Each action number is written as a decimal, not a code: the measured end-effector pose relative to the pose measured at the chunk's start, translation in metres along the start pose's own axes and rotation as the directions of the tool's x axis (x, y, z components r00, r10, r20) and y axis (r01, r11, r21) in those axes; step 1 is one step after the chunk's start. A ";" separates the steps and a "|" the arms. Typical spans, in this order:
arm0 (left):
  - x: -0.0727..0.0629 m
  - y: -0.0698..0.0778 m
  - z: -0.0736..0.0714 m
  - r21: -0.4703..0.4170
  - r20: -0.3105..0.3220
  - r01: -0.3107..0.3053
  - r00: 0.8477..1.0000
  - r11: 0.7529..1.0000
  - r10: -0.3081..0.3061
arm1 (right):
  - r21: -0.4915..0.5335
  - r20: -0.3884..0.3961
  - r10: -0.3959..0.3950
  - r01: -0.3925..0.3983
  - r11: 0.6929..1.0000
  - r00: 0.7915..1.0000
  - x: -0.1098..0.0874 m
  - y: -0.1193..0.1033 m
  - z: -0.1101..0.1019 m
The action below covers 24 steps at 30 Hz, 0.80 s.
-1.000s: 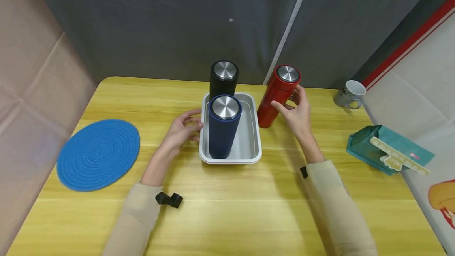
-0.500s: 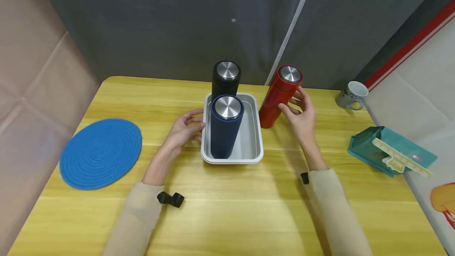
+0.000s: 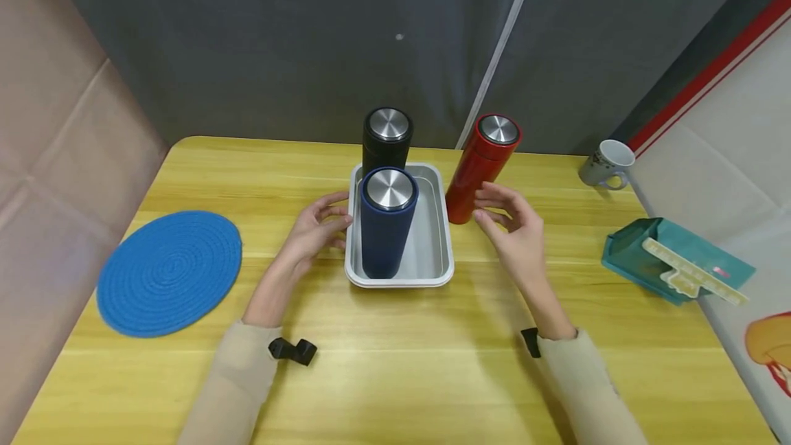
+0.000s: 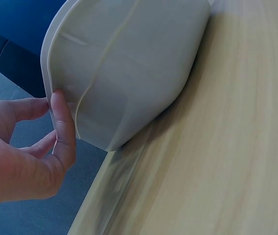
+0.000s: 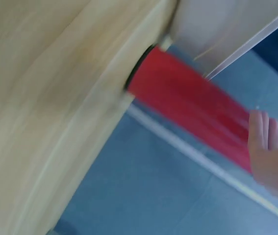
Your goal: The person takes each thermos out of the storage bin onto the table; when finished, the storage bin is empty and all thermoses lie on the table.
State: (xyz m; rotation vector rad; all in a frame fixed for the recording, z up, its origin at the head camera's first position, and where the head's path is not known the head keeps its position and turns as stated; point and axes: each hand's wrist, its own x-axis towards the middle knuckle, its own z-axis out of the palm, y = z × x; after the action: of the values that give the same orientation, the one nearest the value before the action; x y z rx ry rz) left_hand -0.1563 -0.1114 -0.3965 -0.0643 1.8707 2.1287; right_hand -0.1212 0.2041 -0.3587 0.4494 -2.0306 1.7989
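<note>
A white rectangular tray (image 3: 429, 239) sits on the table with two thermos flasks standing in it, a navy blue one (image 3: 388, 239) in front and a black one (image 3: 384, 146) behind. My left hand (image 3: 315, 229) pinches the tray's left rim; in the left wrist view the fingertips (image 4: 60, 100) lie on both sides of that rim. To the right of the tray, a red thermos flask (image 3: 478, 170) stands upright on the table. My right hand (image 3: 516, 232) is beside its lower part, fingers loosely bent and holding nothing.
A round blue woven placemat (image 3: 169, 273) lies at the left. At the far right are a patterned mug (image 3: 602, 163) and a teal bag (image 3: 655, 259) with a cream clip (image 3: 689, 277) on it. A dark panel (image 3: 278, 47) rises behind the table's back edge.
My right hand has let go of the red thermos flask and drawn down toward me. The flask stays in place, and my left hand keeps its hold on the tray rim.
</note>
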 end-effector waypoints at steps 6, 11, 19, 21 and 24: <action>0.000 -0.001 -0.002 -0.006 0.002 -0.001 1.000 1.000 0.001 | -0.008 0.339 0.019 -0.017 1.000 0.941 -0.005 -0.011 0.026; 0.000 -0.001 -0.001 -0.013 0.009 -0.006 1.000 1.000 0.006 | 0.010 0.386 0.014 -0.020 1.000 0.922 -0.002 -0.015 0.046; 0.001 -0.001 0.001 -0.023 0.008 -0.008 1.000 1.000 0.008 | -0.044 0.372 0.113 -0.104 0.994 0.922 -0.005 -0.015 0.071; 0.001 -0.001 0.000 -0.023 0.006 -0.009 1.000 1.000 0.009 | -0.061 0.363 0.130 -0.116 0.991 0.923 -0.006 -0.015 0.076; 0.000 -0.001 0.000 -0.022 0.000 -0.006 1.000 1.000 0.006 | -0.075 0.347 0.148 -0.130 0.989 0.926 -0.008 -0.017 0.082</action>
State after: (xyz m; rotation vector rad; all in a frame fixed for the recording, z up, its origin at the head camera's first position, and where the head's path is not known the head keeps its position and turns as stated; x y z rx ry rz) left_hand -0.1563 -0.1113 -0.3974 -0.0640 1.8492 2.1535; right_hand -0.1127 0.1207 -0.3560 0.6697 -2.3980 1.8494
